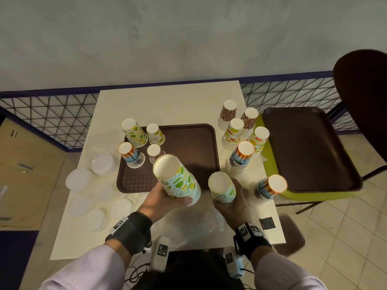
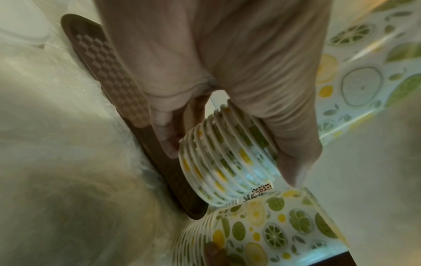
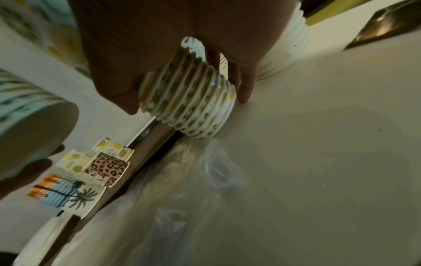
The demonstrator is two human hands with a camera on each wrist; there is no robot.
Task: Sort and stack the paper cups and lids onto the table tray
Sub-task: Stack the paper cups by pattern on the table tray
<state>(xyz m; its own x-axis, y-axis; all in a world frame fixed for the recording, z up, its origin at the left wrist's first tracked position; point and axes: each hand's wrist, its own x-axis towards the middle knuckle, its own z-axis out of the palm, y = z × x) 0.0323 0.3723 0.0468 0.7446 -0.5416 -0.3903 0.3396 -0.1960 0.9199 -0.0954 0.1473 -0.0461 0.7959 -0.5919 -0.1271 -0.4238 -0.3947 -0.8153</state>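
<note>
My left hand (image 1: 165, 195) grips a large stack of lemon-and-lime cups (image 1: 177, 178), tilted, base up, above the near edge of the brown table tray (image 1: 199, 139). In the left wrist view its fingers (image 2: 296, 162) wrap the stack's ribbed rim end (image 2: 227, 158). My right hand (image 1: 236, 197) holds a smaller lime cup stack (image 1: 223, 189), rims down on the table (image 3: 189, 104). Several upturned cups (image 1: 134, 132) stand on the tray's left side. More cup stacks (image 1: 240, 158) stand right of the tray. Clear lids (image 1: 102, 164) lie at the table's left.
A palm-print stack (image 1: 270, 187) stands at the table's right edge. A second brown tray (image 1: 310, 147) rests on a green chair to the right, beside a dark chair back (image 1: 362, 101). Crumpled clear plastic wrap (image 1: 209, 222) lies near the front edge. A wire fence runs behind.
</note>
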